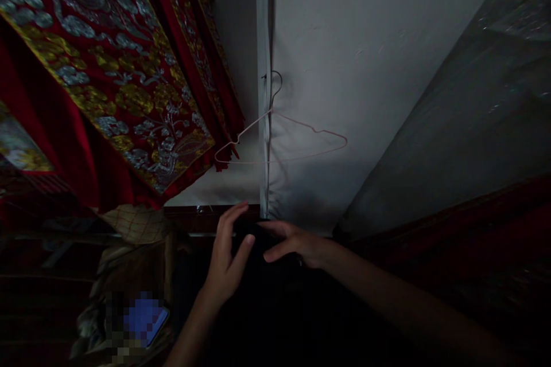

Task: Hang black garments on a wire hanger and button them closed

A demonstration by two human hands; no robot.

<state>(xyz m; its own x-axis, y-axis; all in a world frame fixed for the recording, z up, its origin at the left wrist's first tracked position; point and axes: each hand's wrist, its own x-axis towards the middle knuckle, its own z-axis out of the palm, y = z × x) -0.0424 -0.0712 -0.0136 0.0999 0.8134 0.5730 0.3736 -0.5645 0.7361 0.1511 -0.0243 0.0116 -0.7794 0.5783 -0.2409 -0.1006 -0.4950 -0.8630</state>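
My left hand (227,255) is raised at the lower middle, its fingers spread from the thumb. Facing it is my right hand (297,241), with its thumb apart from the fingers. Between and below the two hands is a very dark area, too black to make out; whether either hand touches something there is hidden. Above the hands, a thin wire clothes hanger (307,157) hangs bare by its hook, in front of a pale vertical strip (263,23) on the wall.
Red cloth with silver and gold embroidery (142,100) hangs at the upper left. Below it, a phone with a lit screen (148,318) lies on a cluttered wooden piece of furniture. A plastic-like sheet (451,109) and dark red cloth (486,218) are on the right.
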